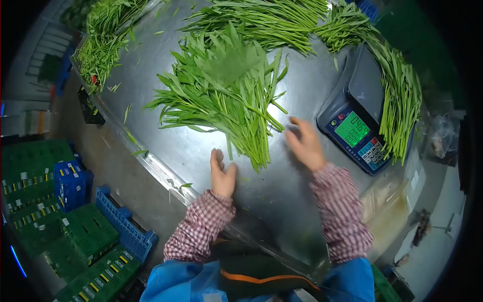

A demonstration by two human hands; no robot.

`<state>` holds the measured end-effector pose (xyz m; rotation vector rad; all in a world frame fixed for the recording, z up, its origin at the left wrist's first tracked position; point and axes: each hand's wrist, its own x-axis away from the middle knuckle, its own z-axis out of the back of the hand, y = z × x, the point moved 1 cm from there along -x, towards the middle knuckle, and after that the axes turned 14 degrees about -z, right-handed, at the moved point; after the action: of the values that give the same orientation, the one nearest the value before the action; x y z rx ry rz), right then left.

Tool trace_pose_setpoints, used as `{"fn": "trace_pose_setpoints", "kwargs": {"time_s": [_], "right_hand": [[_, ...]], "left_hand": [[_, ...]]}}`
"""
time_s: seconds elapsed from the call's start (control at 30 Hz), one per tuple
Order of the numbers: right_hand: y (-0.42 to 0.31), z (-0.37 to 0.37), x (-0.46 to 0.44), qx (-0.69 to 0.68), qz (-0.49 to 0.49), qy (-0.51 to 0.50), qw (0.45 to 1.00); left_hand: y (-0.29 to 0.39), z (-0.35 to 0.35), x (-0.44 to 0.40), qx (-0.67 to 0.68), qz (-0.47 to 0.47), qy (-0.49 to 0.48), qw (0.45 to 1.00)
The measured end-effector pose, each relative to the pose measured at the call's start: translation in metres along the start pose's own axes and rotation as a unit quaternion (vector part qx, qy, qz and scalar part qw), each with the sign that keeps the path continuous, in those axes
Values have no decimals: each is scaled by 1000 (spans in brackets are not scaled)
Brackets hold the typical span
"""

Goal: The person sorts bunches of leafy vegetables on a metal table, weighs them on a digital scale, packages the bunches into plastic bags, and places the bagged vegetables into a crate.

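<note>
A loose bundle of water spinach (229, 100) lies on the metal table in front of me, leaves toward the far left and cut stems toward me. Just below the stem ends is my left hand (222, 173), thumb and fingers apart, with nothing in it. My right hand (306, 145) is open to the right of the stems, its fingers spread and slightly blurred, near the scale. On the pan of the digital scale (352, 126), whose display glows green, rests another bunch of water spinach (400, 100).
More water spinach (266, 20) is heaped along the table's far side, with leafy scraps (103, 45) at the far left. The metal table's raised edge (166, 173) runs along the left. Green crates (90, 234) and a blue crate (70, 183) stand on the floor beyond it.
</note>
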<state>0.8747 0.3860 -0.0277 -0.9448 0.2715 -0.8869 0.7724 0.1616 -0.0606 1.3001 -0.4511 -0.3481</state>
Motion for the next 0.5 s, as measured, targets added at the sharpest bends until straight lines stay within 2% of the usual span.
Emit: {"fn": "trace_pose_setpoints", "kwargs": {"time_s": [0.1,0.17,0.2,0.3,0.33,0.43,0.47,0.5], "right_hand": [[0,-57,-12,82,-51,43,994],[-13,-67,-4,164,-79,71,981],[-12,-68,6,168,-38,139,975],[-6,-56,30,12,-146,80,986],[-5,-59,36,-39,-199,28,979],[-12,-92,49,82,-61,73,992],[-13,-90,44,98,-67,39,992],[-16,-84,40,11,-147,-9,989]], "left_hand": [[1,-12,-41,155,30,-54,986],[-5,-20,-55,151,54,-63,985],[-8,-22,-60,149,64,-66,985],[-11,-24,-62,247,73,-55,965],[-4,-26,-63,255,81,-28,963],[-4,-37,-75,180,85,-39,979],[-2,-37,-76,181,70,-30,980],[-2,-33,-76,181,77,-36,980]]}}
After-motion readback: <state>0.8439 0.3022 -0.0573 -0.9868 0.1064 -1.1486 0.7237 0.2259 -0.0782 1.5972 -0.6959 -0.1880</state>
